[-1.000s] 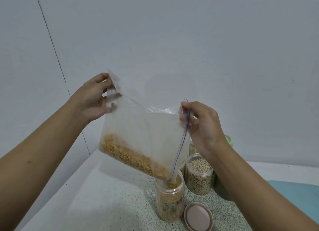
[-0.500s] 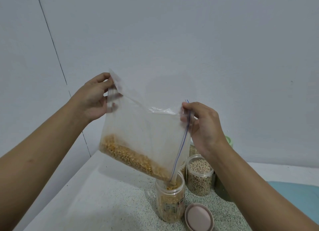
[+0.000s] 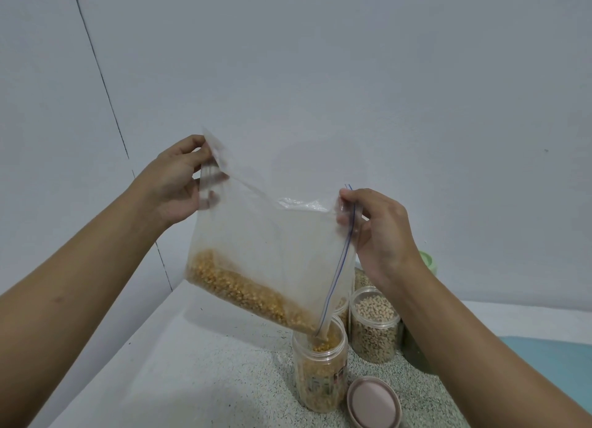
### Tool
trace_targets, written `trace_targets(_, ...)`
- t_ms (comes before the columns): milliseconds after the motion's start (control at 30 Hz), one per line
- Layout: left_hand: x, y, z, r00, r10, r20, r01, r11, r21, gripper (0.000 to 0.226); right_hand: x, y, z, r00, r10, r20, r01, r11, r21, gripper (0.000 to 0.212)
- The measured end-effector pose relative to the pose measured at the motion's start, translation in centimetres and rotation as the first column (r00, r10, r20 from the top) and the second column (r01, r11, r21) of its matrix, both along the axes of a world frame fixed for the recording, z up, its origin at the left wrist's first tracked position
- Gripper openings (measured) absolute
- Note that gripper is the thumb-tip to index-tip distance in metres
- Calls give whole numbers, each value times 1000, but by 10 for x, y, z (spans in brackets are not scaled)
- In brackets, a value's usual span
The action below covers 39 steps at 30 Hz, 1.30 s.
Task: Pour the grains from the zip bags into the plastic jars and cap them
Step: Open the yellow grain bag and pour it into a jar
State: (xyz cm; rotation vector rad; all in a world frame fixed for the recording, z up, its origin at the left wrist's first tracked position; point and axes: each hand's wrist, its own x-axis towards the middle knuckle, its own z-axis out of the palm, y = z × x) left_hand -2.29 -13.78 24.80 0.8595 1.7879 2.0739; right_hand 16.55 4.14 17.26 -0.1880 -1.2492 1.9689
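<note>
A clear zip bag (image 3: 272, 251) hangs tilted in the air, with yellow grains (image 3: 243, 294) lying along its lower edge. Its lower right corner dips into the mouth of a clear plastic jar (image 3: 320, 373) partly filled with the same grains. My left hand (image 3: 174, 181) pinches the bag's upper left corner. My right hand (image 3: 378, 232) pinches the top right corner by the blue zip line. A pink lid (image 3: 373, 403) lies flat on the counter right of that jar.
An uncapped jar of pale beans (image 3: 374, 325) stands behind the first jar, more jars partly hidden beyond it. A green-lidded container (image 3: 427, 262) shows behind my right wrist. The speckled counter (image 3: 192, 379) meets white walls at left and back; a teal surface (image 3: 551, 360) lies at right.
The bag and both hands hold almost the same pose. Grains keep sliding toward the bag's lower corner into the jar.
</note>
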Motion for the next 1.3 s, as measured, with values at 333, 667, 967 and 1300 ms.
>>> trace_targets(333,-5,-3,-3,1000,21,11,-21,1000,4,21,-2,3,-4,1000,-10,12,10,1000,-17,13)
trace_targets(667,-6,-1,-3,1000,9,2,-9,1000,-1,15,-2,4,-2,1000,-17,7,17,1000,-11,15)
trace_targets(967,-4,3,-2,1000,-7,-1,7,1000,1,20,0,5,-2,1000,-25,8,25,1000,-10,12)
trace_targets(1300,-5,2,-4,1000,-2,9,2,1000,-1,19,0,4,-2,1000,-17,8,17,1000,-16,15)
